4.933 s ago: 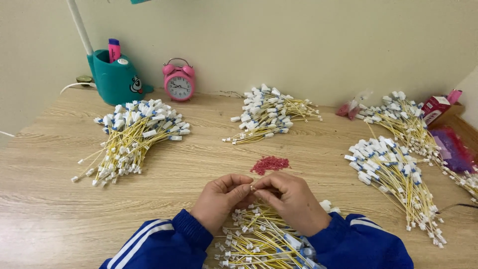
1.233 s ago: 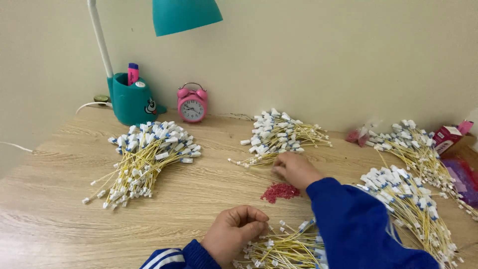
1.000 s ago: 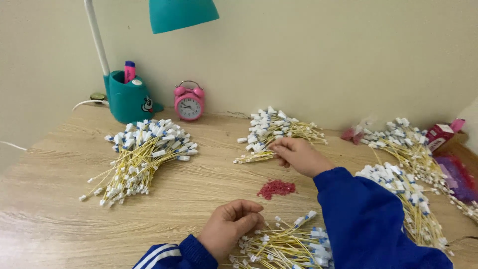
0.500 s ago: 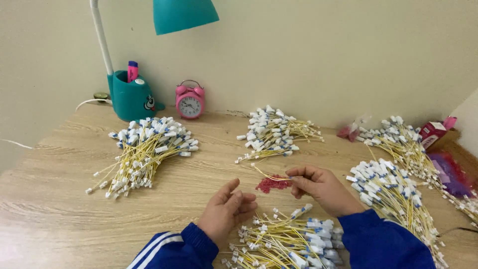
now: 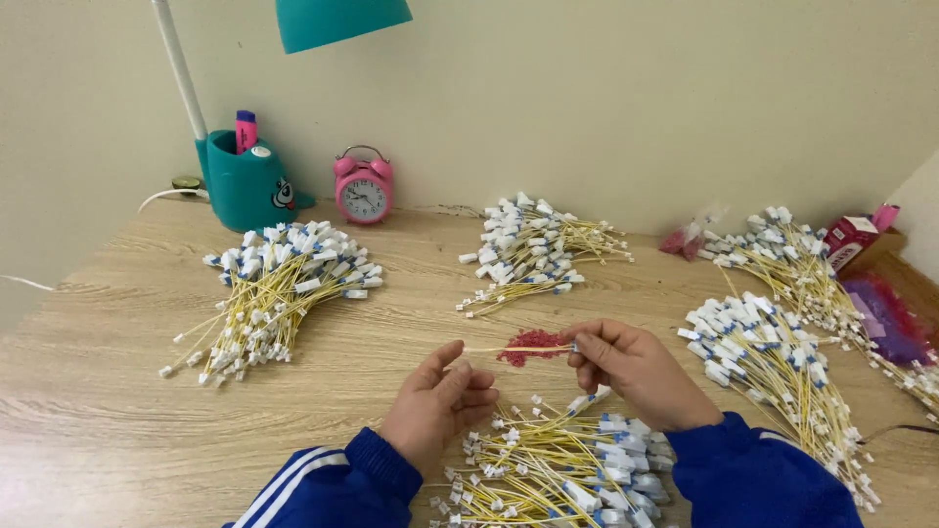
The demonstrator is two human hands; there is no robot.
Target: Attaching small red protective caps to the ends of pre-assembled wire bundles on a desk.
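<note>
One yellow wire (image 5: 518, 349) is pinched by the right hand (image 5: 641, 370) over the red beads (image 5: 531, 346); left hand (image 5: 437, 403) is half-curled, empty. Four wire bundles are laid beyond the beads; one pile (image 5: 558, 469) is left nearer.

A pale wood-grain counter (image 5: 117, 391) runs up to the wall. On it lie five heaps of thin yellow wires with white ends: one at the left (image 5: 279, 288), one in the middle at the back (image 5: 533, 249), two at the right (image 5: 773, 357) (image 5: 797, 259), and one at the near edge (image 5: 558, 464). A small pile of red bits (image 5: 533, 345) sits in the centre. A teal lamp base (image 5: 245, 186) and a pink alarm clock (image 5: 363, 189) stand at the back.
</note>
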